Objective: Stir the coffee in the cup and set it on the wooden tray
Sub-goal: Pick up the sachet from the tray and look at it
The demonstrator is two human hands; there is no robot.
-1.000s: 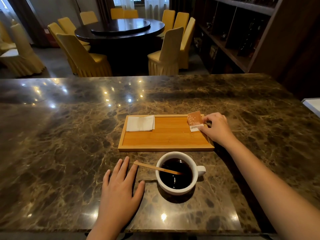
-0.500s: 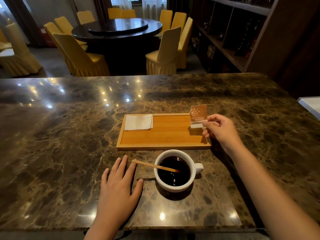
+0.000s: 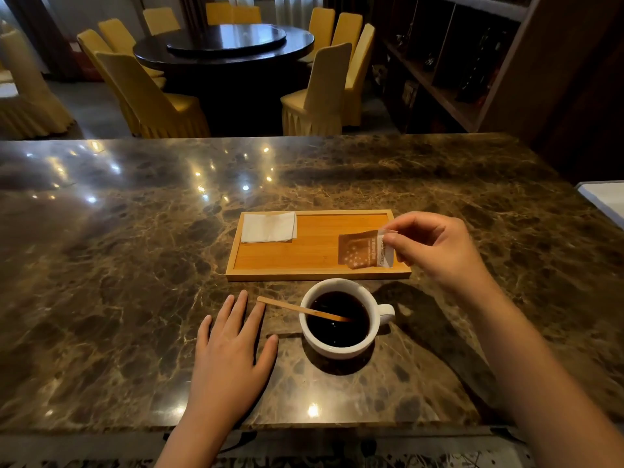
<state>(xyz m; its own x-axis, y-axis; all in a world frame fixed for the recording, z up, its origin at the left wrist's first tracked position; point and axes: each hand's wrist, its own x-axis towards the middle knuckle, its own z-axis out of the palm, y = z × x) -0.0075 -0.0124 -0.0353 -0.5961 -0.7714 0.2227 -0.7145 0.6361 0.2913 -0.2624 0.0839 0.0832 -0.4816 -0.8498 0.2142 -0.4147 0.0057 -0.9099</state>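
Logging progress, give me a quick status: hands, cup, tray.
Left hand flat on counter, empty. Right hand pinching brown packet above wooden tray. Cup on counter, stir stick in coffee. Napkin on tray's far-left corner.

The small brown paper sachet (image 3: pixel 359 248) pinched in my right hand (image 3: pixel 435 251) carries white print, too blurred to read.

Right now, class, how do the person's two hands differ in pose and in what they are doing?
The left hand lies flat, palm down, on the marble counter, holding nothing; the right hand is raised above the wooden tray, pinching a brown sachet. The left hand's fingers are spread; the right hand's are curled. Neither touches the coffee cup.
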